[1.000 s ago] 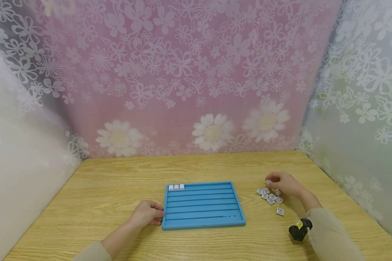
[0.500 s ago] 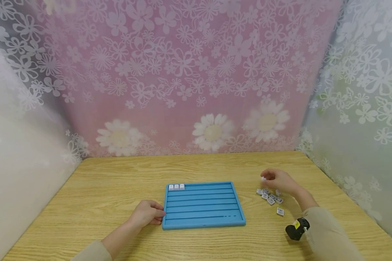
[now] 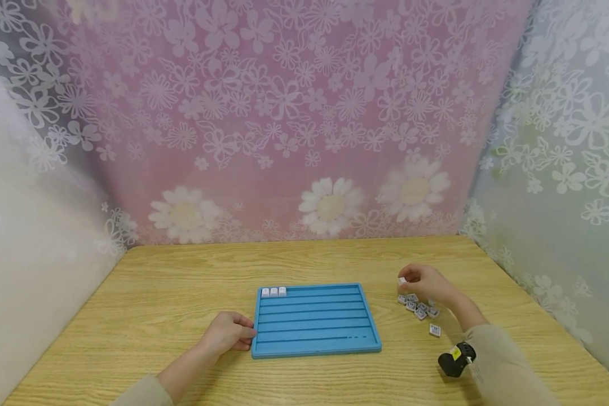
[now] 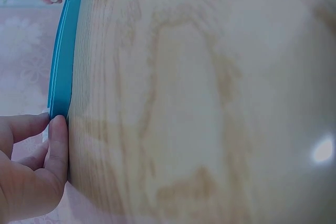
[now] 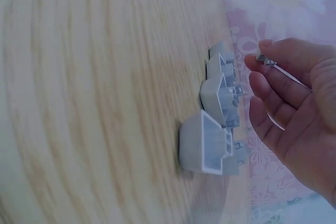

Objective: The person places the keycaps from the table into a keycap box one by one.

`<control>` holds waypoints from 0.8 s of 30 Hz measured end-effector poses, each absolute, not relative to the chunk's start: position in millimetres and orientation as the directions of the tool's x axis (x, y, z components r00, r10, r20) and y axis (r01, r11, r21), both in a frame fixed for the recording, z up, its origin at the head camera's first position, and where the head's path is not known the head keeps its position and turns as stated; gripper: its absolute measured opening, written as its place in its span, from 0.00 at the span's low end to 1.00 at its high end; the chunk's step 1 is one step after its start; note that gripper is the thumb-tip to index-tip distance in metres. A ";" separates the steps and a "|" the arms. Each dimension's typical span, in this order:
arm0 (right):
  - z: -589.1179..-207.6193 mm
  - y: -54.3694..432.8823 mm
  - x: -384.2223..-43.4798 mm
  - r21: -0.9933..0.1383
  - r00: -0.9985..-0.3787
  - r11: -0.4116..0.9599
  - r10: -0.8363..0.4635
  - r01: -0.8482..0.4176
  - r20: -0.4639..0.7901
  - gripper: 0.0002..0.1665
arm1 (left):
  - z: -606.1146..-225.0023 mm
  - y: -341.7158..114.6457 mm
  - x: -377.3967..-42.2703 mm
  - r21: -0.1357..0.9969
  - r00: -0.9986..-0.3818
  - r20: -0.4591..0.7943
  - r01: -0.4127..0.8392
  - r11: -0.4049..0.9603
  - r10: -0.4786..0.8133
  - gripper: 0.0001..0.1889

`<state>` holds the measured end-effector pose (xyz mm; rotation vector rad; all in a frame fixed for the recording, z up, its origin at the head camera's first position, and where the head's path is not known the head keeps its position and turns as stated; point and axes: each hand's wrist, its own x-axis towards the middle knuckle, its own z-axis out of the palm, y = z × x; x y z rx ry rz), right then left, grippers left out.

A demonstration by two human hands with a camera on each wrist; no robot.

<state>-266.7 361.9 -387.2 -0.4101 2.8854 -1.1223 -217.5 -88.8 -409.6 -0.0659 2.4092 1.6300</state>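
A blue ridged tray [image 3: 314, 321] lies on the wooden table; three white keycaps [image 3: 274, 292] sit side by side at the left end of its top row. My left hand [image 3: 228, 331] grips the tray's left edge near the front corner, thumb and fingertips against the rim in the left wrist view. Off to the tray's right, my right hand [image 3: 428, 283] pinches one small keycap [image 5: 266, 60] between thumb and index finger, above the table. Beneath that hand is a loose cluster of keycaps [image 3: 420, 314], hollow undersides showing; the hand partly hides some.
One keycap [image 3: 435, 330] lies apart, nearer the front than the cluster. A black wrist camera [image 3: 457, 360] hangs below the right sleeve. Floral curtains [image 3: 304, 113] enclose the back and sides of the wooden table [image 3: 193, 270].
My right hand has shifted left from the right side of the keycap cluster, carrying the pinched keycap. The left hand and tray have stayed in place.
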 end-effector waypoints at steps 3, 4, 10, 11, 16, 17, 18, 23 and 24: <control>-387.4 359.7 -266.8 -0.683 -0.964 0.691 -0.254 -0.239 0.080 0.19 | -409.6 -88.7 -217.7 0.910 -0.971 -0.220 -0.171 0.378 0.090 0.07; -387.4 358.8 -266.9 -0.692 -0.963 0.681 -0.259 -0.240 0.079 0.19 | -409.6 -88.7 -217.6 0.910 -0.971 -0.221 -0.172 0.377 0.089 0.07; -386.8 350.1 -268.6 -0.745 -0.958 0.622 -0.276 -0.241 0.079 0.18 | -409.7 -88.7 -217.2 0.911 -0.971 -0.221 -0.172 0.375 0.090 0.07; -386.6 348.3 -269.1 -0.750 -0.958 0.617 -0.277 -0.240 0.079 0.18 | -409.7 -88.7 -217.2 0.910 -0.971 -0.220 -0.171 0.377 0.090 0.06; -386.4 341.0 -270.8 -0.752 -0.953 0.610 -0.289 -0.252 0.085 0.21 | -410.4 -88.9 -217.6 0.909 -0.971 -0.219 -0.170 0.381 0.090 0.06; -386.5 340.0 -270.9 -0.748 -0.951 0.611 -0.295 -0.259 0.089 0.22 | -410.5 -89.0 -217.6 0.910 -0.971 -0.219 -0.169 0.379 0.092 0.06; -386.5 338.9 -271.2 -0.747 -0.949 0.609 -0.302 -0.266 0.092 0.22 | -410.5 -89.2 -217.6 0.911 -0.971 -0.217 -0.167 0.377 0.095 0.06; -387.4 333.3 -272.9 -0.752 -0.946 0.603 -0.312 -0.266 0.084 0.22 | -410.3 -90.2 -217.3 0.914 -0.971 -0.212 -0.155 0.374 0.114 0.07; -387.7 331.6 -273.3 -0.751 -0.947 0.604 -0.311 -0.266 0.085 0.21 | -410.2 -90.2 -217.1 0.915 -0.971 -0.211 -0.154 0.374 0.116 0.07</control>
